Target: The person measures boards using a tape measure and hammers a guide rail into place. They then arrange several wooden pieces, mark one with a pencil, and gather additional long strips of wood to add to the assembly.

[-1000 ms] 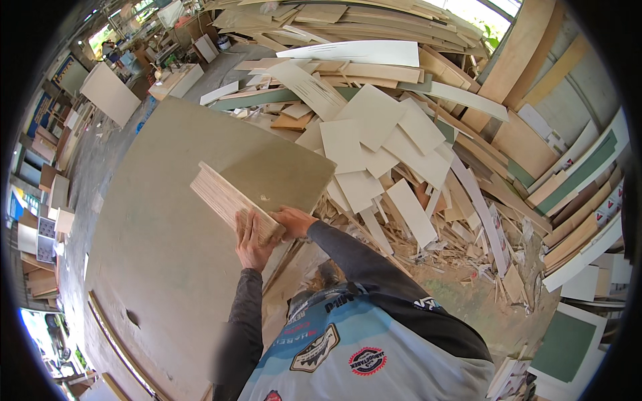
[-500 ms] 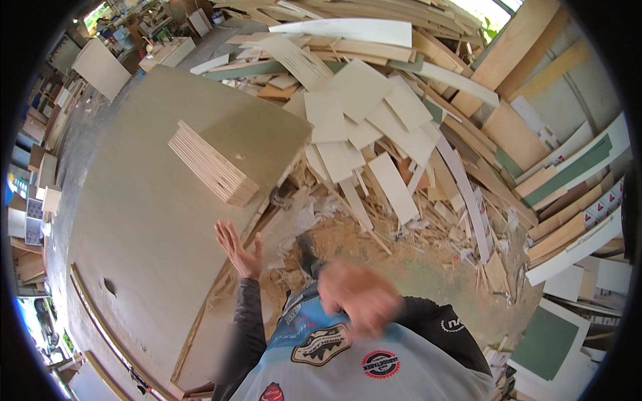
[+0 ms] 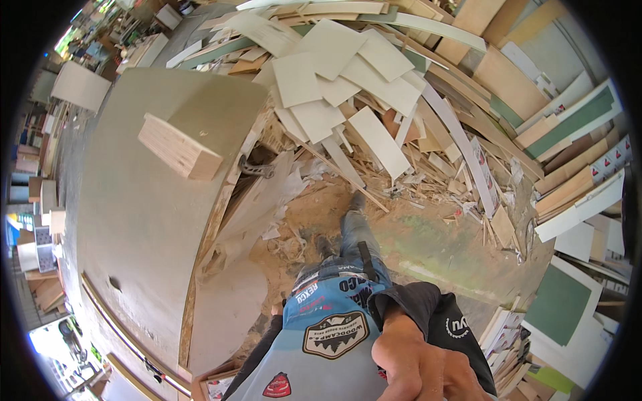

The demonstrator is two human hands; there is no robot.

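My right hand is raised close in front of my chest at the lower edge. Its fingers curl inward, and their tips are cut off or hidden, so whatever they hold cannot be made out. Of my left hand only a sliver shows beside my waist; the shirt hides its fingers. A neat stack of pale wooden strips lies on the large grey-green worktable to my left, apart from both hands.
A clamp sits at the table's right edge. Beyond it a heap of white board offcuts spreads over the floor. Tall panels lean at the right. A long wooden strip runs along the table's near left.
My left hand has dropped from beside the table edge down to my waist. My right hand has come nearer and lower right. The view has shifted, bringing my legs into sight.
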